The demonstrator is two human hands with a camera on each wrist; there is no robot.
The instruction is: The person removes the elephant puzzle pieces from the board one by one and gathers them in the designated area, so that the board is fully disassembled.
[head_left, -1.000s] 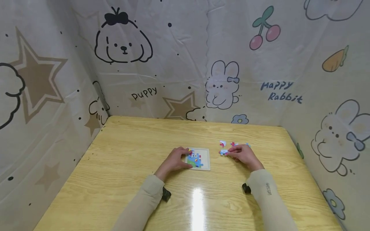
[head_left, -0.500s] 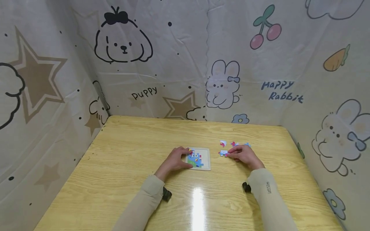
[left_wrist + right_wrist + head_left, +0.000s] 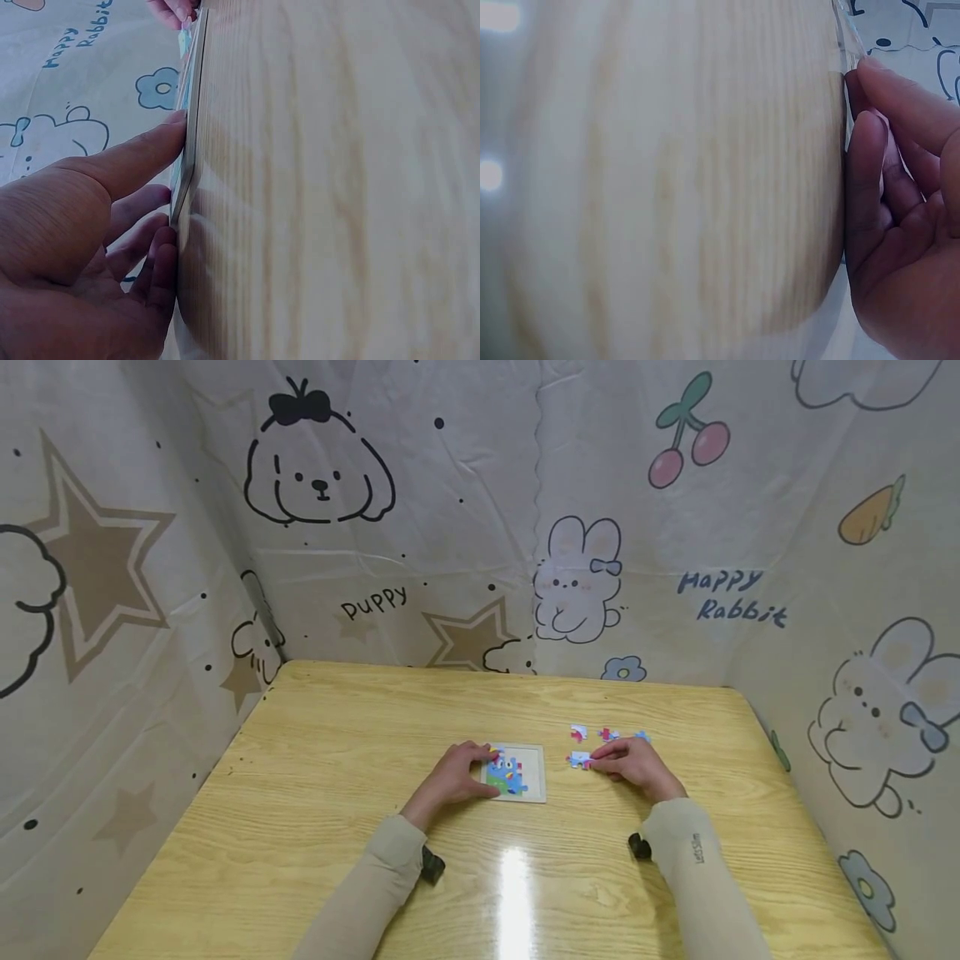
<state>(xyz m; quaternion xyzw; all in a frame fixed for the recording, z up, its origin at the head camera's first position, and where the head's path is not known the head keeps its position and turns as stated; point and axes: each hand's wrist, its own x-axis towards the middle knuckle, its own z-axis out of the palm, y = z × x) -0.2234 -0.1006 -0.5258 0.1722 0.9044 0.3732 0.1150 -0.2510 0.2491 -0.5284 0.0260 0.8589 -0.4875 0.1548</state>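
Observation:
My left hand (image 3: 455,772) holds the left side of a square jigsaw tray (image 3: 542,777), thumb at the near edge and fingers at the far left corner. In the left wrist view the thumb lies along the rim of the tray (image 3: 193,135). A blue, green and red picture (image 3: 504,775) fills the tray's left part; its right part shows pale backing. To the right, my right hand (image 3: 636,767) pinches the right end of a pale blue and pink jigsaw piece (image 3: 579,760) low over the table. The right wrist view mostly hides this piece behind the fingertips (image 3: 870,66).
Beyond the right hand lie more loose jigsaw pieces: a white and red piece (image 3: 577,732), a red and blue piece (image 3: 607,734) and a blue piece (image 3: 642,737). The wooden table (image 3: 360,718) meets a printed cloth (image 3: 450,527) at the back and sides.
The jigsaw piece at my right fingertips has shifted very slightly toward me. My left hand and the tray have stayed in place.

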